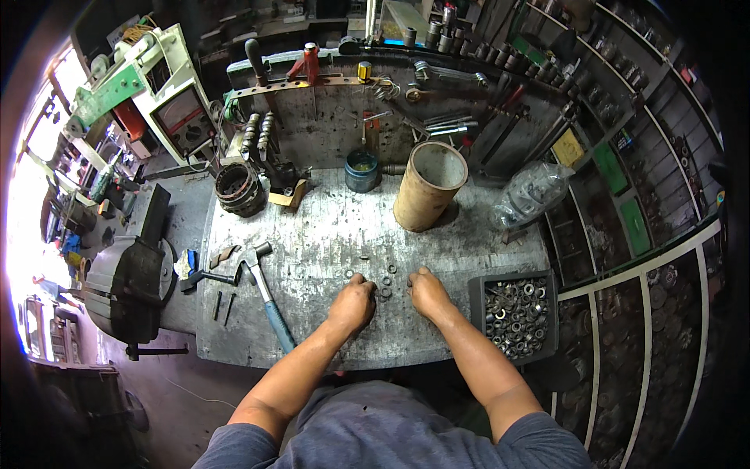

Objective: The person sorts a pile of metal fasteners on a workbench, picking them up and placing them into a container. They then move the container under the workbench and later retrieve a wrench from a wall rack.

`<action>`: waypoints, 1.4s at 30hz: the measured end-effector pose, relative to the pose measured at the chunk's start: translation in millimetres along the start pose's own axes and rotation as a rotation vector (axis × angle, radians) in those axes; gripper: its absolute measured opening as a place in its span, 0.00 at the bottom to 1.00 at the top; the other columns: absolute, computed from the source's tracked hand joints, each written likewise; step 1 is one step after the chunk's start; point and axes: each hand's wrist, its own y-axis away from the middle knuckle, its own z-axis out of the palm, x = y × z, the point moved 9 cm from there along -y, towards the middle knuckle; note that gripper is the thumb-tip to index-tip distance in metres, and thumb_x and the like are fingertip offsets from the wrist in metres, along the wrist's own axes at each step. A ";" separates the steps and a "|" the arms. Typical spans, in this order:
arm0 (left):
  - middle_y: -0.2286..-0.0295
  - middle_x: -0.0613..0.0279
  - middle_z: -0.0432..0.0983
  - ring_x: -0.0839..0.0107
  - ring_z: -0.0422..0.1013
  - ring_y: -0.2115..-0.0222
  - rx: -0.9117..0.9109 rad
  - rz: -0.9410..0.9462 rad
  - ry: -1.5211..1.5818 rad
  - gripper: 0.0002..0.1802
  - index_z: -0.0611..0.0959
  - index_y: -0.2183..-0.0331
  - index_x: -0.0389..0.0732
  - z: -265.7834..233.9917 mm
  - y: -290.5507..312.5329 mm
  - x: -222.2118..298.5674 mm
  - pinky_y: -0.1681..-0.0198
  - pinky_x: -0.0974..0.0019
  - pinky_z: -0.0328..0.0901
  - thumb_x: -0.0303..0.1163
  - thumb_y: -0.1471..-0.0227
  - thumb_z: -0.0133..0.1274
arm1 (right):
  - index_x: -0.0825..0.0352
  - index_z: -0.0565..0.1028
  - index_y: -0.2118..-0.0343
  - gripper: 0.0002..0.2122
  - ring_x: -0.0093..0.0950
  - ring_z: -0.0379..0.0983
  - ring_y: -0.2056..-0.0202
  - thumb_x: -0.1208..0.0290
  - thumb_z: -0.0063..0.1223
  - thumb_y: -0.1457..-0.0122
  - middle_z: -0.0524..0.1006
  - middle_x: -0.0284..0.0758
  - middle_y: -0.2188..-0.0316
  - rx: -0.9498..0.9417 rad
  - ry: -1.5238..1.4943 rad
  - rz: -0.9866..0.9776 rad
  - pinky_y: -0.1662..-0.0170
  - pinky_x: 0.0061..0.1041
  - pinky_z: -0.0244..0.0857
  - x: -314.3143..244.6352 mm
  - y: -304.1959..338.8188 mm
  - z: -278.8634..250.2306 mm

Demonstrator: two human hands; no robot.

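Both my hands are low over the middle of the worn metal workbench (328, 227). My left hand (353, 301) is closed, its fingers curled inward; whatever it may hold is hidden. Opposite it, my right hand (428, 294) is also closed, fingertips pressed together, and I cannot make out anything in them. Between the hands several small metal nuts (387, 281) lie in a loose group. Another nut (349, 274) rests just beyond my left hand. To the right of my right hand stands a dark tray (476, 301) filled with loose nuts (516, 316).
A claw hammer (269, 301) with a blue grip lies left of my left forearm, beside two thin bolts (223, 307). Farther left is a bench vise (129, 281). Behind stand a tan cylinder (426, 191), a blue jar (362, 173) and a plastic-wrapped part (535, 194).
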 end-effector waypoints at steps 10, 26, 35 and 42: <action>0.63 0.48 0.78 0.48 0.80 0.62 0.206 0.056 -0.052 0.12 0.84 0.59 0.34 -15.2 11.5 -5.9 0.54 0.50 0.77 0.23 0.47 0.58 | 0.71 0.79 0.59 0.09 0.45 0.81 0.59 0.80 0.61 0.43 0.83 0.48 0.60 -0.001 -0.335 0.058 0.55 0.42 0.75 17.8 -1.0 3.5; 0.69 0.61 0.77 0.68 0.73 0.72 0.228 -0.506 0.920 0.11 0.83 0.67 0.45 -33.4 -7.1 -107.6 0.71 0.62 0.70 0.39 0.45 0.68 | 0.71 0.84 0.56 0.17 0.52 0.81 0.57 0.72 0.74 0.48 0.83 0.55 0.59 0.043 -0.210 -0.035 0.49 0.41 0.74 -16.3 -63.5 3.3; 0.56 0.36 0.80 0.39 0.78 0.55 0.210 -0.314 0.043 0.13 0.84 0.59 0.33 -1.2 -32.0 -96.0 0.49 0.44 0.73 0.32 0.42 0.59 | 0.73 0.82 0.58 0.14 0.55 0.81 0.56 0.83 0.53 0.48 0.83 0.57 0.61 0.106 -0.269 -0.141 0.52 0.46 0.72 -37.3 -68.1 2.6; 0.56 0.36 0.81 0.41 0.80 0.55 0.271 -0.236 0.002 0.12 0.83 0.57 0.32 -9.7 -26.2 -74.2 0.49 0.46 0.75 0.24 0.41 0.49 | 0.74 0.83 0.67 0.10 0.47 0.84 0.65 0.77 0.70 0.54 0.85 0.52 0.69 -0.066 -0.066 -0.131 0.58 0.41 0.76 -20.4 -89.2 14.2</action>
